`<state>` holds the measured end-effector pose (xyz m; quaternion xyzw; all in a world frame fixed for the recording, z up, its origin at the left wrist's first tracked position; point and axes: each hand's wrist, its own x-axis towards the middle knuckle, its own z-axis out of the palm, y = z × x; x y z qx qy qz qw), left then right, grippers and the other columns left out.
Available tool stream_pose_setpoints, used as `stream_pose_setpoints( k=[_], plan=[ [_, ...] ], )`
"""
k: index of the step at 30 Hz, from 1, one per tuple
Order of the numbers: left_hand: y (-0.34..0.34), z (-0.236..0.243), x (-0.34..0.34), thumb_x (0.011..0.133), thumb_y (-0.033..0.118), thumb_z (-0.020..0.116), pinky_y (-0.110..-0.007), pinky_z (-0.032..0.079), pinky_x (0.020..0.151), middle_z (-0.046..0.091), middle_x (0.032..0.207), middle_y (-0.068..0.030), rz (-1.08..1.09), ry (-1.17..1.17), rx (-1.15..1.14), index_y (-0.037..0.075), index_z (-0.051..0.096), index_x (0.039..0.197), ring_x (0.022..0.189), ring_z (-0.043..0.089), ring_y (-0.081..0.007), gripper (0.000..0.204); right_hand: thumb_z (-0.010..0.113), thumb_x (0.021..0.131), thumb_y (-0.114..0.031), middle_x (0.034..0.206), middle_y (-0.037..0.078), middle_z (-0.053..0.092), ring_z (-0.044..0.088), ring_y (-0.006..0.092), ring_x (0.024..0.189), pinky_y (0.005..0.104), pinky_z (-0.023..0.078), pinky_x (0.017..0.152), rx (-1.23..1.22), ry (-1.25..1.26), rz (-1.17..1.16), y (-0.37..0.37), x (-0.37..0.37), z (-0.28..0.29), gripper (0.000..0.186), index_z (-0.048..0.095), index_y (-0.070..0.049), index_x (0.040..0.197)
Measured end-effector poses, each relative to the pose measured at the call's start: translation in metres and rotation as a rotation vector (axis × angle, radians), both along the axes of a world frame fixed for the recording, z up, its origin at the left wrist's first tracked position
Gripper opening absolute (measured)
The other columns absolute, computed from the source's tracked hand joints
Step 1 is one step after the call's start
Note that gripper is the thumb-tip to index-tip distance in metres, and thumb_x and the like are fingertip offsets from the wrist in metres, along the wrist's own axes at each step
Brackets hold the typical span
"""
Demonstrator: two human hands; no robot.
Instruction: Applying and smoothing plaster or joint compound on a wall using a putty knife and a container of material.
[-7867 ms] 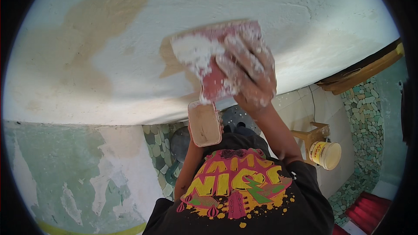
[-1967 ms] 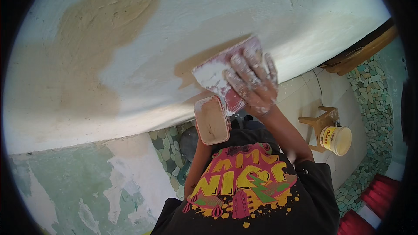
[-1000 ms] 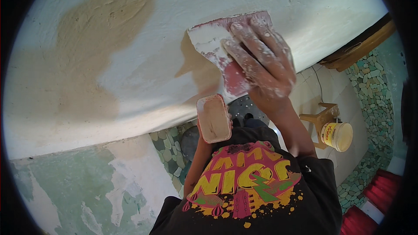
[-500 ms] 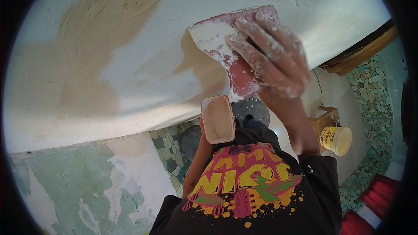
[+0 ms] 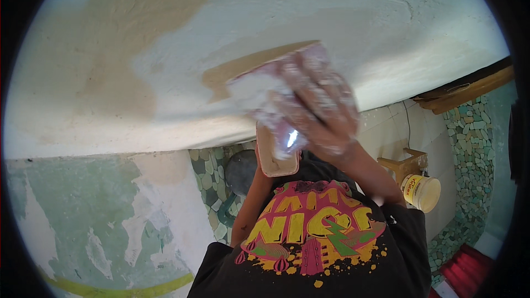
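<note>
My right hand [image 5: 323, 110], coated in white putty, is wrapped round a red plastic putty spreader [image 5: 259, 91], blurred by motion. White putty smears the spreader's face. Its wide edge is near the white wall [image 5: 248, 27], casting a shadow; I cannot tell whether they touch. The spreader's lower end overlaps a small rectangular tub [image 5: 270, 165] holding beige putty. My left hand [image 5: 258, 157] holds this tub from the left and below, close to my body. Most of its fingers are hidden behind the tub. Large beige patches [image 5: 127, 38] mark the wall's left side.
A wooden stool [image 5: 406, 164] and a yellow-and-white bucket [image 5: 421, 192] stand at the right on pale tiles. A brown wooden ledge [image 5: 469, 88] juts out at the far right. Pebble-patterned flooring [image 5: 472, 149] lies beyond. A peeling green-and-white surface [image 5: 110, 215] fills the lower left.
My right hand and the spreader have moved down and left, away from the upper wall toward the tub. The tub stays nearly in place, now partly covered by the spreader.
</note>
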<state>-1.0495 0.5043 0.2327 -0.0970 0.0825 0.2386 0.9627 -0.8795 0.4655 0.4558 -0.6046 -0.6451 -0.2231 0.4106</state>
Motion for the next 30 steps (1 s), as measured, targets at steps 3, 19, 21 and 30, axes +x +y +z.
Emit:
stream_pose_setpoints(
  k=[3, 19, 21, 30],
  plan=[
    [-0.001, 0.012, 0.000, 0.095, 0.069, 0.045, -0.061, 0.058, 0.083, 0.062, 0.125, -0.0280, 0.050, 0.046, -0.112, 0.004, 0.043, 0.151, 0.096, 0.069, -0.0460, 0.086, 0.069, 0.081, -0.017, 0.144, 0.006, 0.063, 0.060, 0.0299, 0.133, 0.0508, 0.044, 0.116, -0.040, -0.077, 0.042, 0.037, -0.011, -0.036, 0.047, 0.073, -0.018, 0.128],
    [-0.009, 0.023, -0.007, 0.095, 0.069, 0.046, -0.062, 0.058, 0.083, 0.061, 0.128, -0.0273, 0.079, 0.317, -0.099, 0.005, 0.043, 0.152, 0.098, 0.068, -0.0467, 0.086, 0.072, 0.084, -0.019, 0.140, 0.007, 0.066, 0.060, 0.0294, 0.134, 0.0482, 0.043, 0.112, -0.035, -0.078, -0.090, 0.021, -0.005, 0.001, 0.043, 0.075, -0.017, 0.127],
    [-0.007, 0.022, 0.000, 0.094, 0.069, 0.046, -0.062, 0.058, 0.083, 0.061, 0.128, -0.0271, 0.071, 0.351, -0.059, 0.005, 0.043, 0.152, 0.099, 0.068, -0.0468, 0.086, 0.073, 0.082, -0.017, 0.141, 0.007, 0.066, 0.060, 0.0301, 0.133, 0.0479, 0.045, 0.110, -0.131, -0.058, -0.080, 0.013, -0.016, -0.020, 0.045, 0.075, -0.015, 0.126],
    [-0.005, 0.016, -0.005, 0.094, 0.069, 0.046, -0.063, 0.058, 0.084, 0.061, 0.130, -0.0265, 0.031, 0.526, 0.126, 0.006, 0.042, 0.153, 0.101, 0.068, -0.0472, 0.087, 0.069, 0.077, -0.008, 0.138, 0.009, 0.067, 0.057, 0.0317, 0.135, 0.0505, 0.046, 0.110, -0.198, 0.074, -0.025, -0.011, -0.026, 0.014, 0.046, 0.075, -0.014, 0.122]
  ],
)
